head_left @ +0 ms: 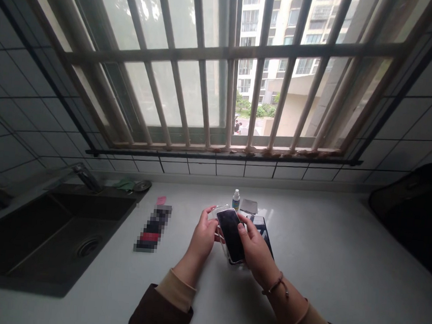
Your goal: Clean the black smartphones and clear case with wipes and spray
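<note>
My right hand grips a smartphone with a dark screen and pale rim, thumb on its right edge. My left hand is closed on a clear phone case, which lies partly behind the phone's left side. The phone overlaps the case, and I cannot tell whether any of it is seated inside. Beneath my right hand, a dark flat box or panel rests on the counter, mostly covered. Just beyond the phone stands a small white-capped bottle, with a grey folded cloth beside it.
A sink with a faucet is set into the white counter at left. A blurred-out dark and red item and a pink slip lie near it. A black bag stands at right, below a barred window.
</note>
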Demonstrator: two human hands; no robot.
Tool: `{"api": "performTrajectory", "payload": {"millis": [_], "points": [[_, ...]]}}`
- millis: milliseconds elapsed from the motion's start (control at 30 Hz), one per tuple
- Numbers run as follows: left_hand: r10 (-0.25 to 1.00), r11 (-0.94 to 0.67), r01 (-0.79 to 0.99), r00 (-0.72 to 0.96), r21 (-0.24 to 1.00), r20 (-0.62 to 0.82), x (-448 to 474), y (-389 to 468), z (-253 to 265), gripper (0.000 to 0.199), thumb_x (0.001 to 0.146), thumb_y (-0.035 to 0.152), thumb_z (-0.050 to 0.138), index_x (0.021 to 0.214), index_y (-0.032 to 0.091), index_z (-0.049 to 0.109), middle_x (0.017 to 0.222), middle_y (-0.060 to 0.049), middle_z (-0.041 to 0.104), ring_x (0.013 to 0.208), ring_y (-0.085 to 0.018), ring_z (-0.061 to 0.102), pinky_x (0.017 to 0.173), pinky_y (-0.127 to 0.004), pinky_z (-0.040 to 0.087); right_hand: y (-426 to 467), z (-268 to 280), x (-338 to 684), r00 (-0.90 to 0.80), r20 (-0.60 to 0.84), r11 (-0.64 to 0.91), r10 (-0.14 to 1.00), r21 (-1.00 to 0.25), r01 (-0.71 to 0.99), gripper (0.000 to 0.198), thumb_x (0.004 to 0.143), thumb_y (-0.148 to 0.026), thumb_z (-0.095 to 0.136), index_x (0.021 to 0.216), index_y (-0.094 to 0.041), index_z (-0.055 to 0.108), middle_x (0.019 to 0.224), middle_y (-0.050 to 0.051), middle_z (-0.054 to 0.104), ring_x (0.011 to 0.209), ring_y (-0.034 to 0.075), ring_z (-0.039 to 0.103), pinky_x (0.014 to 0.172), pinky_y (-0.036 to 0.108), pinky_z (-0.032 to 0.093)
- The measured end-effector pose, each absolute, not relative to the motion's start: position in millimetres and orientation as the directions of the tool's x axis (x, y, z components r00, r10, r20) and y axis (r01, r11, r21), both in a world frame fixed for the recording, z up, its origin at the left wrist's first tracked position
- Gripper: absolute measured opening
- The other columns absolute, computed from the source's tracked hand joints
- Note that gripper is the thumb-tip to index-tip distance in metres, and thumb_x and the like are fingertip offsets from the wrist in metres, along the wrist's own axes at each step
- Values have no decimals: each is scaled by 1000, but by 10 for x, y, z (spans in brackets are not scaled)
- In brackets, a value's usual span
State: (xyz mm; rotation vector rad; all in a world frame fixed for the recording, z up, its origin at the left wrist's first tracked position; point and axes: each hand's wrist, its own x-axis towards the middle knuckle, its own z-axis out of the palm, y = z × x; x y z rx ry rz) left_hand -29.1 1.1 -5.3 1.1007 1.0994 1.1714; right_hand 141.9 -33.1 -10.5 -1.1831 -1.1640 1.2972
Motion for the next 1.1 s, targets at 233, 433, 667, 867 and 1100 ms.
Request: {"api": "performTrajectory", "payload": {"millis": [233,433,667,867,1100], "points": [[994,22,-94,113,995,-11,-294,-55,-40,61,97,52,59,147,22,42,83,0,67,71,-16,66,57,-23,53,-324,-172,1436,-11,-15,-14,1000,-996,84,63,100,-63,55,154,-31,56,96,6,82,76,27,77,65,37,61],[992,-1,-122,127,993,17,-295,-12,-133,67,95,60,66,142,19,42,73,3,65,57,-14,60,52,-21,46,-316,-116,1495,-47,80,92,996,-867,490,61,105,-59,46,159,-33,53,113,9,83,93,30,80,77,36,58],[997,-8,-235,73,972,26,-322,60,-260,66,91,59,74,136,17,51,65,6,58,51,-10,51,50,-20,39,-373,60,1547,-144,16,117,989,-675,728,60,112,-52,24,166,-31,42,114,13,83,95,32,80,75,35,53],[999,-15,-377,-39,926,0,-346,44,-114,62,89,51,78,138,20,55,100,-6,75,78,-17,70,68,-24,54,-369,27,1563,-175,46,150,983,-747,647,69,112,-60,17,128,-18,69,109,15,78,93,30,75,75,35,49],[981,-22,-437,-182,899,-64,-414,92,-77,61,88,46,78,138,18,60,109,-10,77,89,-20,74,75,-27,56,-421,-44,1481,-487,-10,108,874,-971,215,62,105,-74,35,90,-20,59,62,-4,54,50,13,52,56,25,41]]}}
